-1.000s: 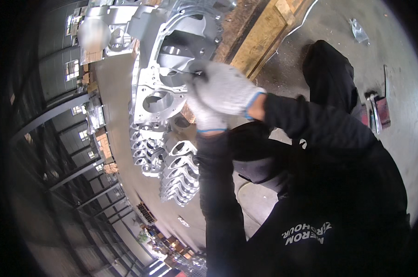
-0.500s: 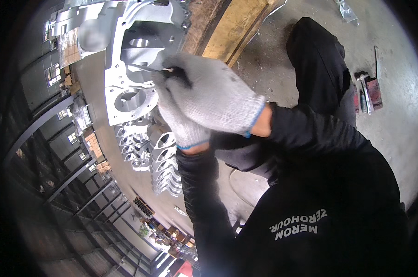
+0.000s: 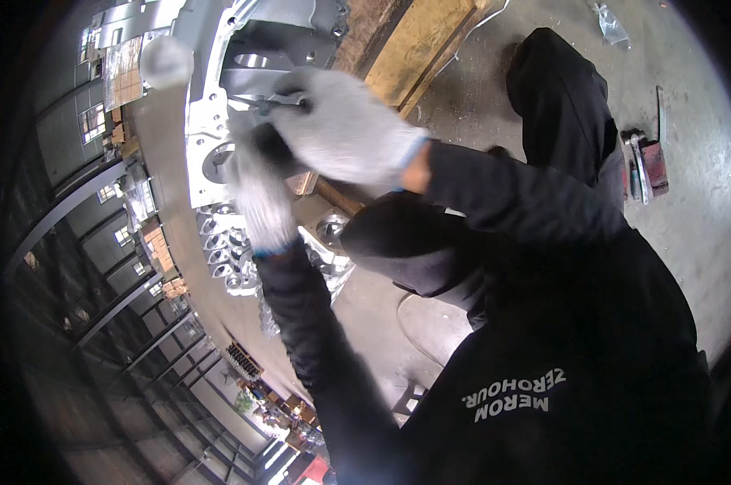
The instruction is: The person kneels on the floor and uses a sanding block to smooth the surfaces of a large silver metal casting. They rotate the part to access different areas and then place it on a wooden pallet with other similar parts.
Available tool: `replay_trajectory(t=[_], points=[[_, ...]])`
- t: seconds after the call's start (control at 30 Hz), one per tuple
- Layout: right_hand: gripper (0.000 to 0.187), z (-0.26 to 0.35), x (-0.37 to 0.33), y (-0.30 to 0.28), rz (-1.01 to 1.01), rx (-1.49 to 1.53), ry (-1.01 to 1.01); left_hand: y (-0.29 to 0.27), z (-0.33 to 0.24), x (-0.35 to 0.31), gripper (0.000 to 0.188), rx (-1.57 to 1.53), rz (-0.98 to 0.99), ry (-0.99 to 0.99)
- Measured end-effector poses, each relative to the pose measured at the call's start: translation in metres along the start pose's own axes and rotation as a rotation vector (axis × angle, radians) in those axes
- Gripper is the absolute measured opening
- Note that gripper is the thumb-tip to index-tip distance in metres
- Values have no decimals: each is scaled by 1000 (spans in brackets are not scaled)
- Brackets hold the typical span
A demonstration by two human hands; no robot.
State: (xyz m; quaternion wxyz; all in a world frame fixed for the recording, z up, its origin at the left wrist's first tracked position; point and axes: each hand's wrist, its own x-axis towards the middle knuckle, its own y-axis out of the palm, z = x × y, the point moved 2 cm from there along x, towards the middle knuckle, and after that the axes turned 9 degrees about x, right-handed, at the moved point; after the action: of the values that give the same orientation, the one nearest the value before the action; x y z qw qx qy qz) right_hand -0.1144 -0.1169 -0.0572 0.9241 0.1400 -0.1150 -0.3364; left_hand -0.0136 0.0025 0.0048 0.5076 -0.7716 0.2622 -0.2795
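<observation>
Both my hands wear whitish knit gloves with blue cuffs. My right hand (image 3: 341,125) is closed round a thin dark rod-like tool (image 3: 254,103), whose tip points left over a large silver metal casting (image 3: 208,117). Its exact kind is not clear. Just below, my left hand (image 3: 260,194) is smeared by motion, and its fingers cannot be made out. A dark patch lies between the two hands; whether it is soiled glove or an object I cannot tell. The casting has a flat flange with bolt holes and a round opening (image 3: 218,163), partly hidden by my left hand.
Wooden beams (image 3: 418,52) lie beside the casting. Several smaller silver castings (image 3: 228,250) stand in rows below it. On the concrete floor at right are hand tools with a red block (image 3: 653,168) and a clear plastic bag (image 3: 612,26). My dark-clothed leg (image 3: 555,97) stretches between.
My left hand has come away from under my right hand, moving left and up toward the round opening. My right hand has shifted slightly left and up, still with the rod-like tool.
</observation>
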Motion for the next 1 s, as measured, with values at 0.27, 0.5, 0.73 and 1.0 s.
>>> replay_trajectory(t=[0.27,0.5,0.73,1.0], points=[[17,-64,33,12,-72,-73,-680,-57,62,101,56,872,-468,32],[22,6,21,-13,89,-134,-88,-56,64,68,50,944,-602,-242],[20,11,-2,-15,126,744,734,-54,60,61,55,814,-556,-200],[29,3,-2,-19,175,500,647,-39,52,61,66,661,-553,-168]])
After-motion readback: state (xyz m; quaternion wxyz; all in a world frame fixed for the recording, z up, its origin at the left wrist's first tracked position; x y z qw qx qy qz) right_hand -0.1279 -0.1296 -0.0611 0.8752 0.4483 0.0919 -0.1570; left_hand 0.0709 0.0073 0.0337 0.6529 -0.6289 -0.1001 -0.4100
